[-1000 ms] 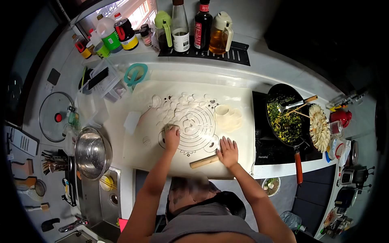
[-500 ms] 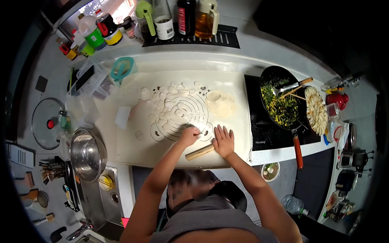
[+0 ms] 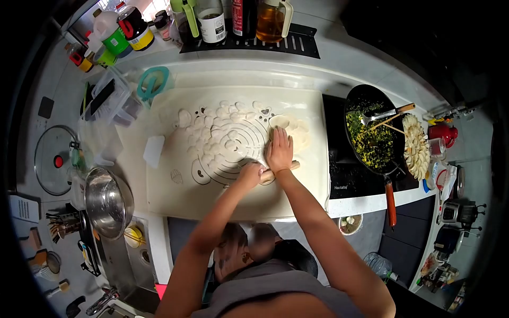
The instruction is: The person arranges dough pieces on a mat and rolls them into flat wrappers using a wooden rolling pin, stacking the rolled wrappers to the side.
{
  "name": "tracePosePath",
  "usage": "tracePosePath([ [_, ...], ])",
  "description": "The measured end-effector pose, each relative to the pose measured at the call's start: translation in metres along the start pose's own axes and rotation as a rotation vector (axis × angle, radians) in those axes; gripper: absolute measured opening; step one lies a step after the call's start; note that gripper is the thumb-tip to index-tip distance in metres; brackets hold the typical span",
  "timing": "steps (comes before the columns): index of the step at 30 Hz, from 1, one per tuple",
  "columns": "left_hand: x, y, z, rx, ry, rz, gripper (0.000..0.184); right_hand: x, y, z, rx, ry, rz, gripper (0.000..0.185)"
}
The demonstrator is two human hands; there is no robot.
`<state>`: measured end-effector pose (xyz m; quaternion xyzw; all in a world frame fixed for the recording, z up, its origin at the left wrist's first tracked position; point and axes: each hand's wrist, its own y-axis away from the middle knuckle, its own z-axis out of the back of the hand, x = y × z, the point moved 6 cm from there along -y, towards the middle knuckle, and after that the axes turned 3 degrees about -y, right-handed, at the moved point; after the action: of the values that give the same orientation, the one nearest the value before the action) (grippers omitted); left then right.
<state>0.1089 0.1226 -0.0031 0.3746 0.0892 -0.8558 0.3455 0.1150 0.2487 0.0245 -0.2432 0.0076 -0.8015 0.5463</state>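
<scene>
On the pale mat, my left hand is closed at the left end of a wooden rolling pin; what its fingers hold is hidden. My right hand lies with fingers stretched forward, its wrist over the pin and its fingertips near the rolled dough wrappers. Several small floured dough pieces spread over the mat's printed circles, up and left of my hands. A white scraper lies at the mat's left side.
At right, a black wok with chopped green and yellow filling stands on the cooktop, beside a plate of dumplings. A metal bowl stands at left near the sink. Bottles line the back ledge.
My left hand moved right from the dough pieces to the rolling pin. My right hand moved forward and left, toward the wrappers. The pin shifted forward and right, and the camera view shifted.
</scene>
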Motion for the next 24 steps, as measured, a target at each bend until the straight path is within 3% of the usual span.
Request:
tracePosePath([
  [3,-0.013,-0.002,0.004,0.059,-0.004,-0.076,0.007,-0.001,0.022,0.010,0.039,-0.080,0.030,0.050],
  [4,-0.011,0.003,0.002,0.029,-0.006,-0.127,0.007,-0.007,0.060,0.016,0.105,0.036,0.038,0.052],
  [9,0.011,0.015,-0.008,0.025,0.055,-0.009,0.014,-0.014,0.119,0.043,0.194,0.079,0.101,0.056],
  [11,0.007,0.026,0.004,-0.023,0.182,0.103,0.014,-0.008,0.107,0.040,0.192,0.100,0.110,0.056],
  [15,0.004,0.029,0.013,0.017,0.197,0.065,0.014,0.005,0.053,0.020,0.137,0.084,0.169,0.055],
  [20,0.013,0.009,0.010,-0.005,-0.016,-0.021,0.010,0.006,0.000,-0.005,0.079,0.066,0.040,0.053],
  [24,-0.002,0.008,0.007,0.047,-0.029,-0.035,0.009,-0.001,0.040,0.010,0.134,0.013,0.011,0.056],
])
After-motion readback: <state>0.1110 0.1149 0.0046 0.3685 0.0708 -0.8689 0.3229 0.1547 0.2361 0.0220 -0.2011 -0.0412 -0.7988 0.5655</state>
